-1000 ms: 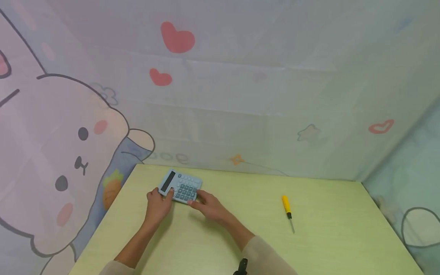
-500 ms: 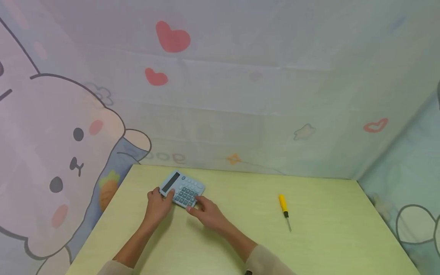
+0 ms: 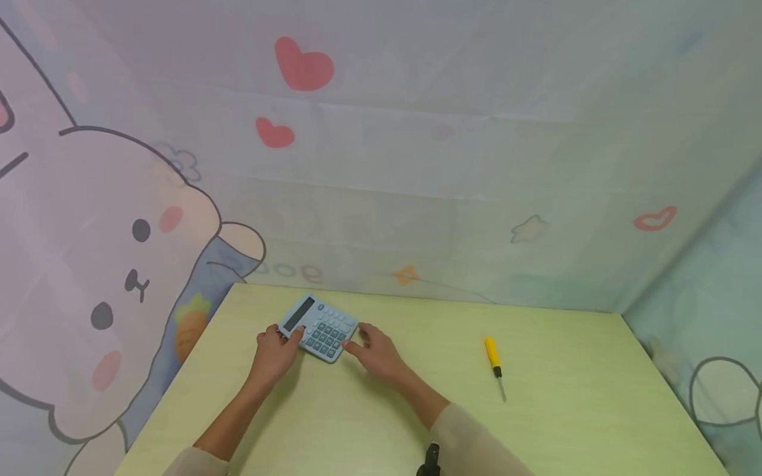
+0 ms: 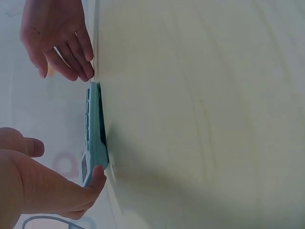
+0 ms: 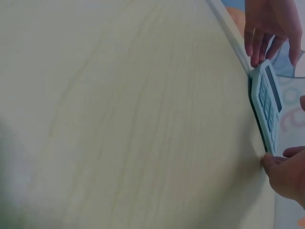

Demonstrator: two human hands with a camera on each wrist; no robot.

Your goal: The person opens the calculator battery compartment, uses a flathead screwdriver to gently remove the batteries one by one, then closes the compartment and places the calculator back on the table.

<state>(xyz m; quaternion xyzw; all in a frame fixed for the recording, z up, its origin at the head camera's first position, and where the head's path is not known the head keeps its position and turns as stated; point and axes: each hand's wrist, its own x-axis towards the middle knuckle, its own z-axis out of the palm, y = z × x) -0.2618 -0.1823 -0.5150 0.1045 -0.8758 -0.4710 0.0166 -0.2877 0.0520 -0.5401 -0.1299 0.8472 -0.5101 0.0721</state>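
A light blue calculator (image 3: 321, 328) with a dark display and grey-blue keys lies face up at the back left of the table. At its display end, the fingertips of my left hand (image 3: 276, 354) touch the edge, the thumb raised apart from the keys in the left wrist view. My right hand (image 3: 380, 354) is at the opposite end, its fairly straight fingertips right at the calculator's edge and its thumb apart. Seen side-on in the left wrist view, the calculator (image 4: 96, 129) is low on the tabletop, between both hands.
On the right half of the pale yellow-green table (image 3: 571, 396) lies a screwdriver (image 3: 494, 360) with a yellow and black handle. A cloth backdrop (image 3: 417, 165) with hearts and a cartoon rabbit hangs right behind the table's back edge.
The calculator has turned slightly clockwise and shifted a little right. My right hand has moved right along with its end, while the left stays nearly in place. The screwdriver lies as before.
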